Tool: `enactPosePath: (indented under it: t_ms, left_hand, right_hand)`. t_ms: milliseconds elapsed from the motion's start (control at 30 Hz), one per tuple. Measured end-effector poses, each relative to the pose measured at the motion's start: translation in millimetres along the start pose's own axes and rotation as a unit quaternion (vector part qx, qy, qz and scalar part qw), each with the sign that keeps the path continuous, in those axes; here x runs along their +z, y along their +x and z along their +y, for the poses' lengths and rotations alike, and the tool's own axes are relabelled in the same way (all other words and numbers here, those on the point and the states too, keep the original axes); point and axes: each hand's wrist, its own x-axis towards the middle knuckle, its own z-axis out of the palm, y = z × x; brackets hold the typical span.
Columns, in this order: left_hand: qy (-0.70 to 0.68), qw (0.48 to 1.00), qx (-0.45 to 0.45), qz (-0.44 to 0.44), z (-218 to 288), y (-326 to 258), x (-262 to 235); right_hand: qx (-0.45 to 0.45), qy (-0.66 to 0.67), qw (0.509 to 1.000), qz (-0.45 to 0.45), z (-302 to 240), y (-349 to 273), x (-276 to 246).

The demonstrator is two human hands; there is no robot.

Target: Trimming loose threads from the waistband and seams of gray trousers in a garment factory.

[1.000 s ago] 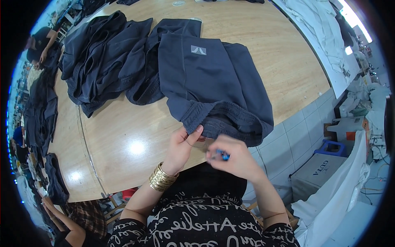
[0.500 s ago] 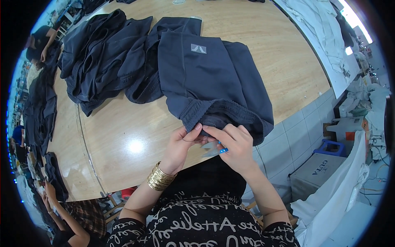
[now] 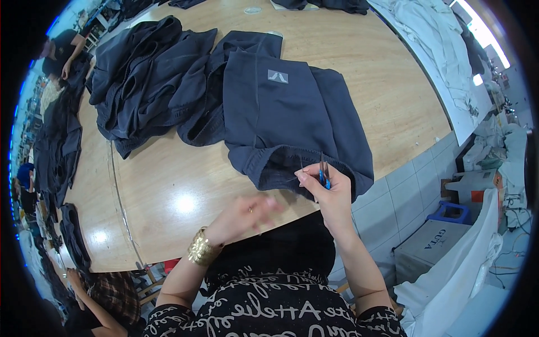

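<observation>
Gripping blue-handled snips [image 3: 324, 181] in the right hand [image 3: 333, 194] over the gathered edge [image 3: 268, 163] of the dark garment [image 3: 289, 109] stretching lengthwise away across the table [image 3: 393, 95], while holding the farther left hand [image 3: 242, 219] loose, seemingly empty.

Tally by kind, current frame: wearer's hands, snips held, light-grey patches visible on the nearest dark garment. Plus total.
Left hand and right hand: 2
Blue-handled snips: 1
Light-grey patch on the dark garment: 1
Total: 4

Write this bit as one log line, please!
left hand: blurred, over table | right hand: holds blue snips | front dark garment: lies on table, opening toward person
</observation>
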Motion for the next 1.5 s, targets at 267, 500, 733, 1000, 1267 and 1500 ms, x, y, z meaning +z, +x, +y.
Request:
enactPosePath:
  t_ms: [267,500,733,1000,1267,1500]
  left_hand:
    - [0.47,0.73,0.412,0.277,46.6,-4.2,12.4]
    - [0.462,0.789,0.363,0.18,46.1,20.1,-2.3]
    - [0.457,0.831,0.271,0.166,43.4,30.6,-4.8]
    - [0.273,0.918,0.241,0.161,32.9,37.2,-10.5]
    - [0.122,0.953,0.239,0.137,24.3,39.1,-14.5]
    - [0.146,0.95,0.235,0.143,24.0,39.8,-14.0]
  right_hand:
    - [-0.054,-0.104,0.993,-0.02,-12.1,-0.8,9.1]
    - [-0.115,-0.155,0.981,-0.029,-16.3,1.8,8.8]
    - [-0.098,-0.282,0.954,0.004,-18.9,4.0,0.1]
    - [-0.081,-0.438,0.889,-0.104,-2.9,-6.0,-27.6]
    - [-0.187,-0.485,0.843,-0.138,-0.5,6.6,-20.6]
    - [-0.205,-0.485,0.836,-0.155,-0.4,9.3,-20.8]
